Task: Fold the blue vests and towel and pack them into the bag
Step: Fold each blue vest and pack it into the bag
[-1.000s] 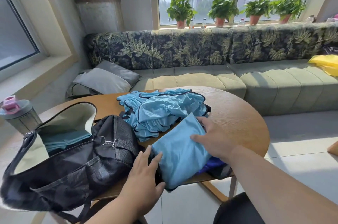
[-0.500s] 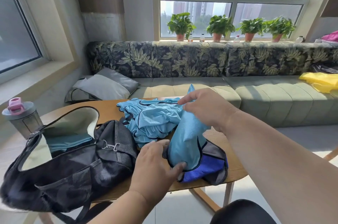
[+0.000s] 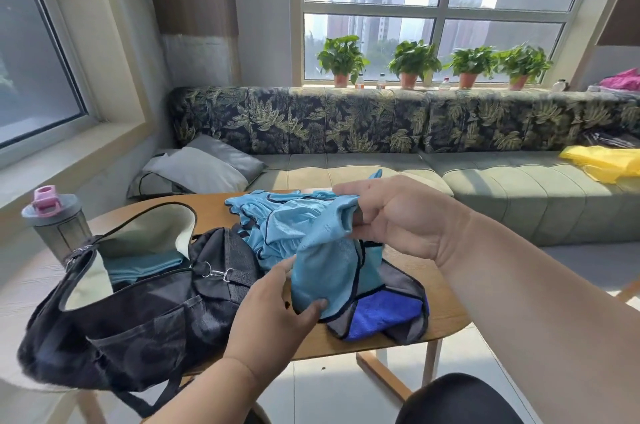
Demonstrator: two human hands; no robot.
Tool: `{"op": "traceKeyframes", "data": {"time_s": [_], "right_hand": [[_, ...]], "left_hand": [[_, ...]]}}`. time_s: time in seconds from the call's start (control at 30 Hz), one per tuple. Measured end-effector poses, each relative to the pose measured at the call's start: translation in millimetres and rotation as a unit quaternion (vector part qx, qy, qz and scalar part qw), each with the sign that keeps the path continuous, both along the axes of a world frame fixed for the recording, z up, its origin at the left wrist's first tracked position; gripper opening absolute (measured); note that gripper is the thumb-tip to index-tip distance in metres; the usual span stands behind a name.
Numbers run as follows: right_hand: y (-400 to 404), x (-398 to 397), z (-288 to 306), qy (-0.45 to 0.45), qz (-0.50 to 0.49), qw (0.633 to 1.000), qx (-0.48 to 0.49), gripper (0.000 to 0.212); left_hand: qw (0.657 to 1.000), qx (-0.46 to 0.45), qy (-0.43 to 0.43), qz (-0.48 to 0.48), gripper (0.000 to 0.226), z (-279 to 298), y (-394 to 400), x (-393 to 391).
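Observation:
A folded light blue vest (image 3: 323, 273) is lifted off the wooden table (image 3: 446, 312). My right hand (image 3: 398, 215) grips its top end and my left hand (image 3: 277, 316) pinches its lower edge. Under it lies a dark blue and grey towel (image 3: 384, 314). Behind, a crumpled pile of blue vests (image 3: 277, 219) lies on the table. To the left the black bag (image 3: 138, 312) stands unzipped, with a folded teal cloth (image 3: 142, 266) inside.
A grey shaker bottle with a pink lid (image 3: 55, 222) stands behind the bag at the left. A green sofa (image 3: 519, 188) with grey cushions (image 3: 197, 170) and a yellow cloth (image 3: 602, 162) runs behind the table. Potted plants line the window sill.
The folded vest lay flat under both hands a second ago. My right hand has lifted its top end and my left hand now pinches the bottom, uncovering the towel.

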State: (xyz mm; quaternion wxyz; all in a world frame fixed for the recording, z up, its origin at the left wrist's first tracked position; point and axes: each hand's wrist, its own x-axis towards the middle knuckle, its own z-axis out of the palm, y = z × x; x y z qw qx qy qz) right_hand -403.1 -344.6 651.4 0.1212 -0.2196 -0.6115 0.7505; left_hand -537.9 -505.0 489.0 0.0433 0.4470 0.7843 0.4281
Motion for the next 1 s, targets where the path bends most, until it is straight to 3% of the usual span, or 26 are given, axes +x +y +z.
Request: {"op": "traceKeyframes", "data": {"time_s": [0.1,0.3,0.37,0.5,0.63,0.73,0.87,1.0], "right_hand": [[-4.2,0.3,0.9,0.003,0.03,0.999,0.041,0.061],[-6.4,-4.5,-5.9,0.02,-0.041,0.998,0.031,0.062],[-8.1,-3.2,-3.6,0.021,-0.072,0.996,0.042,0.062],[-11.3,1.9,1.3,0.003,-0.07,0.994,0.088,0.06],[-8.5,-0.6,-6.0,-0.057,-0.076,0.975,0.201,0.03],[3.5,-6.6,-24.3,-0.155,-0.088,0.94,0.291,0.009],[21.2,-16.0,-51.2,-0.268,-0.058,0.855,0.44,0.027],[33.6,-31.1,-79.9,-0.311,-0.058,0.782,0.536,0.041]], "left_hand": [[1.0,-0.003,-0.009,-0.003,0.032,-1.2,-5.2,3.7],[0.997,0.045,-0.038,-0.053,0.073,2.3,-14.9,6.9],[0.997,0.047,-0.026,-0.063,0.077,-0.5,-17.3,6.7],[0.997,0.056,-0.013,-0.059,0.048,-5.4,-21.9,3.4],[0.98,0.051,-0.174,-0.08,0.036,-12.2,-31.2,-4.0],[0.953,0.025,-0.287,-0.093,0.034,-25.2,-33.3,-10.7],[0.886,-0.041,-0.454,-0.083,0.019,-50.2,-27.1,-14.4],[0.822,-0.056,-0.566,-0.036,0.013,-71.1,-18.3,-11.6]]}}
